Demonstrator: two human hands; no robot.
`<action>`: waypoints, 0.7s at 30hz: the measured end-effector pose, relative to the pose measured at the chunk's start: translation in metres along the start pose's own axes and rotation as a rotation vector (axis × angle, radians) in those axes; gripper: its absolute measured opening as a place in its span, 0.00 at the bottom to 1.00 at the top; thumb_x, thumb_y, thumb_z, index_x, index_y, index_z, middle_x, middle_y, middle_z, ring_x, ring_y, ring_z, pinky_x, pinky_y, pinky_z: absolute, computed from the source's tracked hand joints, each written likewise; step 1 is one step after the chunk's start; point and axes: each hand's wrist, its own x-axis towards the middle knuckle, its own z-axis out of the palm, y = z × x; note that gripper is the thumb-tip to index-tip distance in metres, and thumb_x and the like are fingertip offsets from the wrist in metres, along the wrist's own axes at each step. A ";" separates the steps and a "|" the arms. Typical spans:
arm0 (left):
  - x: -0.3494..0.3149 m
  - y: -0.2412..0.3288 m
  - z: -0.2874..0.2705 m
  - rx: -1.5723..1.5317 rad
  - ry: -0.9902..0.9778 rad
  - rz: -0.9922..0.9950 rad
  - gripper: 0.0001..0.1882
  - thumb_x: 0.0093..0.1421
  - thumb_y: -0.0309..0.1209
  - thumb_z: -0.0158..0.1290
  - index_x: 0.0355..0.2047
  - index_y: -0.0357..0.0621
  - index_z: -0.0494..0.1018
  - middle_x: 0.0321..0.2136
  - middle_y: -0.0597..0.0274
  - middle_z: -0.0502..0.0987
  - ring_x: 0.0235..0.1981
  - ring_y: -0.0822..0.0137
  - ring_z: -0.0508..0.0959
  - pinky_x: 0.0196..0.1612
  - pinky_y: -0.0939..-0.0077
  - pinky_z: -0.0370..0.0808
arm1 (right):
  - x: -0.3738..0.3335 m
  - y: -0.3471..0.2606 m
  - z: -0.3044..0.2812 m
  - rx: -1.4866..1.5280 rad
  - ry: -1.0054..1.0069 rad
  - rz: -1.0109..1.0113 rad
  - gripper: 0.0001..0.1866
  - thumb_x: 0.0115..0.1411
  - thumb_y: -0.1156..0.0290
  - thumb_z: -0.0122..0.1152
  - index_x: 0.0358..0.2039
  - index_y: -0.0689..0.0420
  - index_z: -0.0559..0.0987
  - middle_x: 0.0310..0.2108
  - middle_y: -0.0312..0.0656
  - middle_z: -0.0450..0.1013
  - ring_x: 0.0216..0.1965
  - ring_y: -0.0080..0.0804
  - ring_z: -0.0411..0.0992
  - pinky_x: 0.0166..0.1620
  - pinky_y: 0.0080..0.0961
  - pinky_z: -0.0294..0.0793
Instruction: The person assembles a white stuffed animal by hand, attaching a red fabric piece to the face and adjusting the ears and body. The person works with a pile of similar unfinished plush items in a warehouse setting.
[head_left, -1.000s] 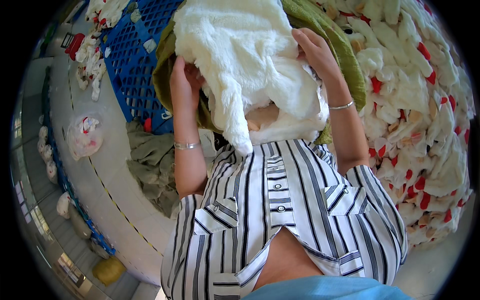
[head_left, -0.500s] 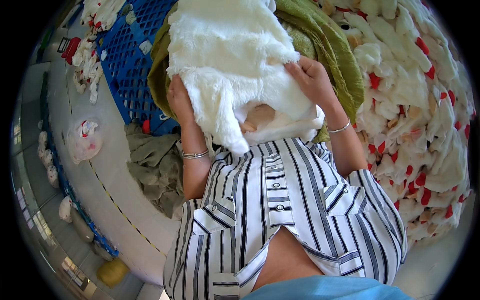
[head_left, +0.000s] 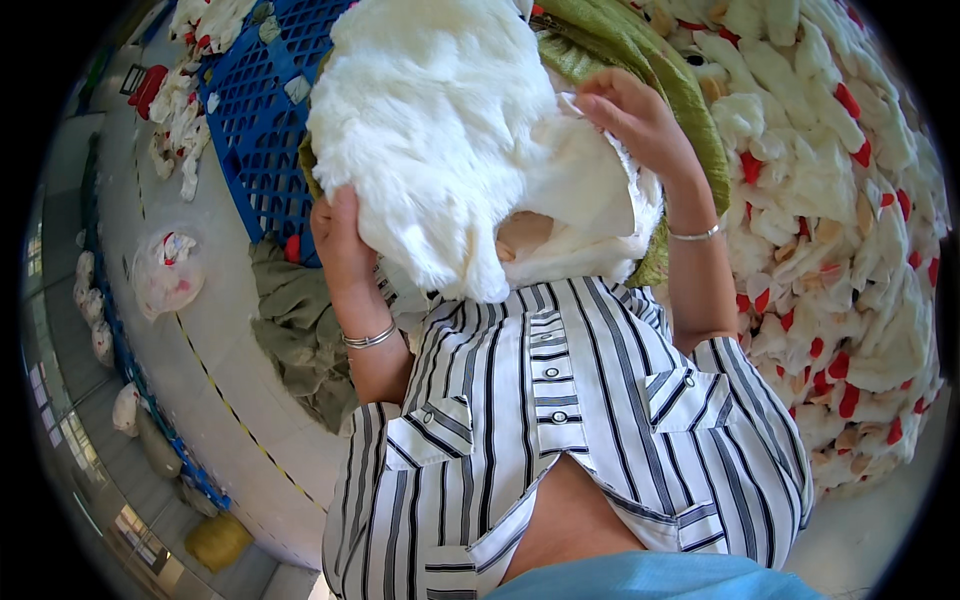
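Note:
A white plush fabric piece, furry on its upper side, is spread out in front of my chest. At its left edge, my left hand is closed with the thumb on top of the fur. My right hand pinches its right side, where a smoother, paler underside shows along a fold; some fingertips are hidden. Under the lower right part lies more white plush, with a beige patch visible in a gap. Behind and beneath is a green woven sack, its opening mostly covered.
A large heap of white plush pieces with red and beige parts rises on the right. At the left are a blue plastic pallet, a crumpled grey-green cloth, a clear bag on the floor and more white pieces.
My left hand has moved left and down, carrying the plush edge, so the furry side lies flatter. The right hand has risen slightly, and the pale underside at the right fold now shows.

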 end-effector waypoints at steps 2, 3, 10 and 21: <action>-0.019 0.008 0.018 0.035 0.031 0.007 0.19 0.59 0.36 0.58 0.44 0.33 0.76 0.36 0.59 0.80 0.33 0.71 0.80 0.34 0.76 0.76 | 0.010 -0.029 0.018 0.170 -0.179 0.021 0.25 0.62 0.53 0.62 0.45 0.64 0.76 0.33 0.37 0.76 0.33 0.21 0.73 0.36 0.17 0.72; -0.019 0.002 0.013 0.062 -0.152 0.027 0.15 0.58 0.34 0.58 0.41 0.34 0.77 0.34 0.62 0.80 0.31 0.73 0.78 0.33 0.78 0.74 | 0.012 -0.041 0.030 0.249 -0.260 0.027 0.26 0.61 0.52 0.62 0.47 0.65 0.76 0.34 0.38 0.77 0.35 0.22 0.74 0.37 0.17 0.73; -0.017 0.003 0.016 -0.010 -0.298 -0.006 0.16 0.62 0.39 0.55 0.27 0.36 0.74 0.33 0.57 0.81 0.35 0.72 0.78 0.35 0.75 0.73 | 0.019 -0.066 0.061 -0.043 -0.597 0.176 0.32 0.62 0.49 0.59 0.55 0.64 0.72 0.42 0.43 0.78 0.37 0.29 0.76 0.42 0.26 0.77; 0.023 -0.024 -0.012 -0.326 -0.293 -0.025 0.18 0.70 0.40 0.41 0.25 0.45 0.63 0.33 0.51 0.76 0.32 0.63 0.73 0.41 0.69 0.70 | 0.080 0.008 -0.261 0.542 0.720 -0.578 0.25 0.65 0.52 0.52 0.53 0.59 0.76 0.45 0.45 0.76 0.41 0.38 0.75 0.51 0.35 0.73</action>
